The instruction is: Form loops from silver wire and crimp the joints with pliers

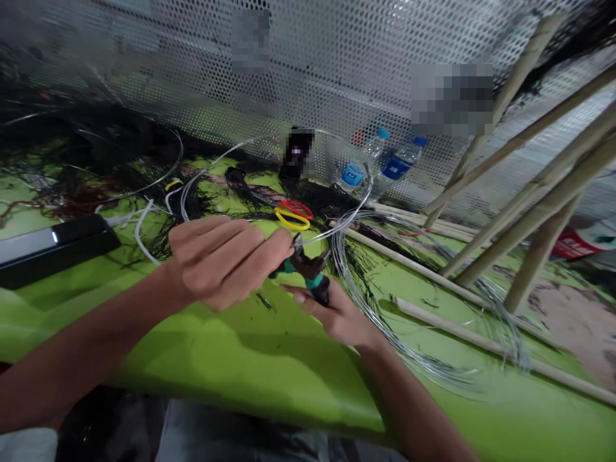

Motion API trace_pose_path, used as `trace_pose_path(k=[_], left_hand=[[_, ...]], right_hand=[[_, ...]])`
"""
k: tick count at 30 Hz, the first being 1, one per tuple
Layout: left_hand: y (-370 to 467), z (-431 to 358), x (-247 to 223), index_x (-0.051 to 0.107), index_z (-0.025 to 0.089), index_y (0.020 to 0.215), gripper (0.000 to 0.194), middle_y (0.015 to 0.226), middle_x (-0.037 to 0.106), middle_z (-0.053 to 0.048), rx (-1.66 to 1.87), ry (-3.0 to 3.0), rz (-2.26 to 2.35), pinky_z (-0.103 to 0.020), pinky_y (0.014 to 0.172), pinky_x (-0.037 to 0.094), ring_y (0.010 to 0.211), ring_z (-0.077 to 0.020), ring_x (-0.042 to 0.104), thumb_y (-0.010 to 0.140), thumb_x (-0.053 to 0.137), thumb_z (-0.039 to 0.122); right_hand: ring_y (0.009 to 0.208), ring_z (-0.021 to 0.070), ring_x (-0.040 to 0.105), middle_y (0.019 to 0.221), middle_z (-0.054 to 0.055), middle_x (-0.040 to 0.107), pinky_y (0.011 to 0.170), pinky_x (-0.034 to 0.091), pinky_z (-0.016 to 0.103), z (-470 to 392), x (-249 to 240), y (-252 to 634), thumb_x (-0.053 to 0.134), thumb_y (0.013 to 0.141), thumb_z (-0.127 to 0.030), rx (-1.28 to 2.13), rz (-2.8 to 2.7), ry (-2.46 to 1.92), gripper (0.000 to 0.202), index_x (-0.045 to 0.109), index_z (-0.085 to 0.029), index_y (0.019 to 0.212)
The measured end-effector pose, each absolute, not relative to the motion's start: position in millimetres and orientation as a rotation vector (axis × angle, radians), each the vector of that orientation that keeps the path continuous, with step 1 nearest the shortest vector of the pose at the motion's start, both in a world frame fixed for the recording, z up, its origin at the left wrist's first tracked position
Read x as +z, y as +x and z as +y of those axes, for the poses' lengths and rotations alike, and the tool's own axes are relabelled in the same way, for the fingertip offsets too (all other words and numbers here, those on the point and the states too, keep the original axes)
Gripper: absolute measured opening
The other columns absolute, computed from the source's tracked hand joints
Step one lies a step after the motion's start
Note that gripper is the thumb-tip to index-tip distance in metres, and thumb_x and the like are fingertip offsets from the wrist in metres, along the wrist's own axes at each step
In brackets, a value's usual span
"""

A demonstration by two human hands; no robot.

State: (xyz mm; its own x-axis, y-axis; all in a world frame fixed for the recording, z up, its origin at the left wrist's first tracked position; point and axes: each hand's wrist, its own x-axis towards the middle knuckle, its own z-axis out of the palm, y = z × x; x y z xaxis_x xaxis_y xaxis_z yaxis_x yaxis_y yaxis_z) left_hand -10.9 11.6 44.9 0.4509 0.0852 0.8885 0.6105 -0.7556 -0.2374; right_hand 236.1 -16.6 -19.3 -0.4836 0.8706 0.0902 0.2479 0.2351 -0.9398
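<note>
My left hand is closed in a pinch on silvery wire, which arcs up and around behind the hand in a wide loop. My right hand grips pliers with green and black handles. The jaws of the pliers are spread and lie right beside my left fingertips, close to the wire. Whether the jaws touch the wire I cannot tell. Just behind the pliers lie scissors with red and yellow handle loops. A coil of the same kind of wire spreads on the green surface to the right.
Two water bottles stand against the perforated metal panel. Wooden poles lean at the right, with thin sticks lying below them. Dark fibres litter the back. A dark, shiny box-like object sits at the left.
</note>
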Motion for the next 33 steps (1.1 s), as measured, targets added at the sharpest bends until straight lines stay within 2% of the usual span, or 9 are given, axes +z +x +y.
trace_pose_path(k=[3,6,11,16,24,27,33], left_hand=[[-6,11,50,0.071,0.013,0.086,0.01,0.056,0.056,0.002,-1.172,-1.914,-0.392,-0.024,0.046,0.044,0.048,-0.0096,0.056,0.092,0.065,0.019],[0,12,50,0.068,0.016,0.085,0.011,0.056,0.059,0.003,-1.228,-1.908,-0.486,-0.023,0.046,0.045,0.047,-0.0092,0.058,0.094,0.062,0.016],[3,12,44,0.07,0.012,0.09,0.007,0.06,0.063,0.002,-1.208,-1.934,-0.577,-0.025,0.046,0.046,0.049,-0.0095,0.062,0.093,0.068,0.018],[0,10,50,0.069,0.011,0.09,0.008,0.065,0.068,0.002,-1.132,-1.898,-0.474,-0.021,0.045,0.048,0.051,-0.0068,0.063,0.092,0.073,0.018],[4,13,46,0.071,0.01,0.087,0.006,0.06,0.065,0.004,-1.131,-1.862,-0.426,-0.022,0.042,0.047,0.046,-0.0076,0.061,0.088,0.074,0.015],[4,14,47,0.073,0.009,0.085,0.007,0.057,0.062,0.004,-1.072,-1.824,-0.393,-0.02,0.037,0.042,0.044,-0.0071,0.059,0.089,0.073,0.015],[2,13,52,0.076,0.01,0.084,0.012,0.057,0.061,0.003,-0.992,-1.825,-0.354,-0.017,0.037,0.043,0.046,-0.0069,0.061,0.092,0.066,0.01]], right_hand=[[0.1,0.0252,0.073,0.115,0.008,0.072,0.095,0.06,0.046,-22,-21,234,0.062,0.097,-0.056,1.308,-1.783,-1.052,0.046,0.068,-0.022,0.127],[0.08,0.0229,0.074,0.1,0.006,0.072,0.084,0.063,0.044,-29,-20,229,0.061,0.097,-0.056,1.314,-1.733,-1.119,0.043,0.068,-0.022,0.123],[0.094,0.0256,0.069,0.107,0.009,0.07,0.086,0.061,0.042,-35,-20,222,0.061,0.098,-0.05,1.152,-1.727,-1.137,0.039,0.066,-0.023,0.126],[0.088,0.0233,0.065,0.1,0.007,0.065,0.079,0.06,0.04,-39,-24,222,0.059,0.099,-0.05,0.998,-1.773,-1.206,0.037,0.061,-0.024,0.126],[0.08,0.0218,0.062,0.093,0.009,0.064,0.065,0.052,0.034,-46,-20,221,0.053,0.101,-0.048,0.749,-1.868,-1.303,0.03,0.06,-0.021,0.109],[0.075,0.0208,0.061,0.088,0.007,0.063,0.062,0.051,0.034,-47,-20,219,0.054,0.101,-0.047,0.702,-1.872,-1.328,0.027,0.06,-0.021,0.104],[0.069,0.0198,0.061,0.082,0.005,0.065,0.06,0.048,0.033,-47,-18,219,0.056,0.1,-0.04,0.494,-1.908,-1.335,0.019,0.062,-0.022,0.102]])
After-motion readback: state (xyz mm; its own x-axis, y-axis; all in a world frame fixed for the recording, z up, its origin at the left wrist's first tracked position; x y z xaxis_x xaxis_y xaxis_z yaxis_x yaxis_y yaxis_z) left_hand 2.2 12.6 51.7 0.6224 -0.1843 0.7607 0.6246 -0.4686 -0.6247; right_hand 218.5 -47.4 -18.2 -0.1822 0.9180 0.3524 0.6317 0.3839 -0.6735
